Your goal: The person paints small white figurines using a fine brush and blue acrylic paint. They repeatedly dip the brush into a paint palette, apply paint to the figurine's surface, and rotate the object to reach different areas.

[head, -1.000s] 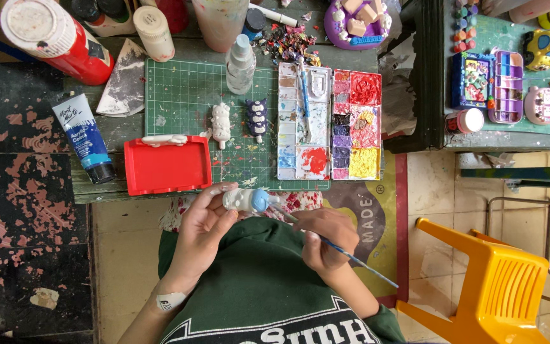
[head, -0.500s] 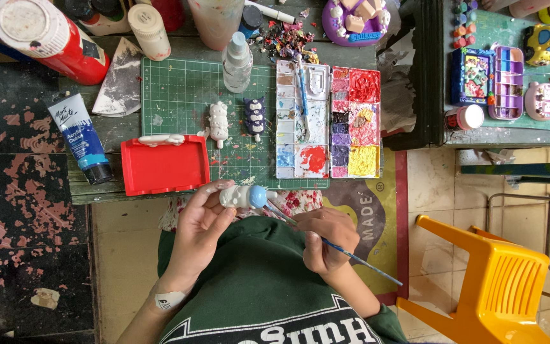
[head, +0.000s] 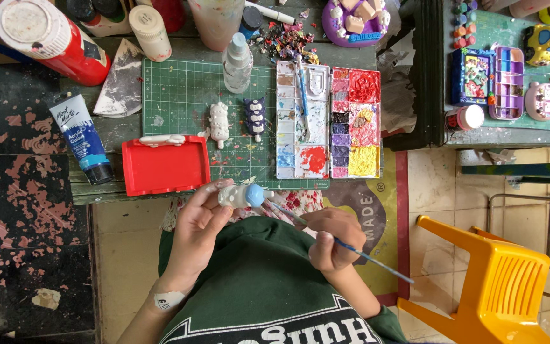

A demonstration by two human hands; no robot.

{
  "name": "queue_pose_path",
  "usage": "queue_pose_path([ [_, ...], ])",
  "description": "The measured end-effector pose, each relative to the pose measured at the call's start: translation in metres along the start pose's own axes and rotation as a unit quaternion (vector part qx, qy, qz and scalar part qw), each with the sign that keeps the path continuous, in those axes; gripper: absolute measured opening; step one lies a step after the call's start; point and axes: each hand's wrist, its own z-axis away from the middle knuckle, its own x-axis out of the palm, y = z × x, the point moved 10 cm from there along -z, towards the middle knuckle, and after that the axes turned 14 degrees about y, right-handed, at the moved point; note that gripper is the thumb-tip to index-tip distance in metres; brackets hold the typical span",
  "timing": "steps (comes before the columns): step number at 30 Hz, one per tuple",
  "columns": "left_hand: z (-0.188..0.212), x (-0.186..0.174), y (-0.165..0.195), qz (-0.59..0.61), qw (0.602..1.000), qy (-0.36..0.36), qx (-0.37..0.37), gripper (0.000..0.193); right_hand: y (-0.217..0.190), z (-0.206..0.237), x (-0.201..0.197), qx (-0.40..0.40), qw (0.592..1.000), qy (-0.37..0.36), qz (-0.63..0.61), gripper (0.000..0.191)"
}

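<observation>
My left hand (head: pixel 200 224) holds a small white clay figure (head: pixel 237 195) whose head end is painted light blue, just below the table's front edge. My right hand (head: pixel 331 237) grips a thin blue-handled paintbrush (head: pixel 345 244), its tip touching the blue part of the figure. On the green cutting mat (head: pixel 186 95) lie a white unpainted figure (head: pixel 219 122) and a dark blue painted figure (head: pixel 255 116). A paint palette (head: pixel 328 121) with red, yellow, purple and blue paint sits to the right of them.
A red plastic case (head: pixel 165 165) lies at the table's front. A blue paint tube (head: pixel 81 139), a large red bottle (head: pixel 49 39), a clear bottle (head: pixel 237 62) and jars stand around the mat. A yellow plastic chair (head: pixel 498 280) is at the right.
The figure and both hands have stayed almost in place; the view has shifted slightly. The brush tip remains at the figure's blue end.
</observation>
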Motion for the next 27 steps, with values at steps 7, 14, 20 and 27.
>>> queue_pose_path([
  [7,-0.001,-0.004,-0.023,0.083,0.994,-0.006,-0.077,0.045,0.004,0.004,0.006,0.029,0.998,-0.015,-0.059,0.018],
  [14,0.000,-0.007,-0.029,0.099,0.989,0.008,-0.109,0.045,0.010,0.005,0.009,0.061,0.998,-0.024,-0.021,0.018],
  [20,0.000,-0.002,-0.026,0.100,0.990,-0.004,-0.096,0.044,0.004,0.006,0.015,0.009,0.999,-0.045,-0.001,0.018],
  [27,0.000,-0.007,-0.029,0.107,0.989,0.004,-0.107,0.044,0.006,0.005,0.011,0.045,0.998,-0.023,-0.028,0.017],
])
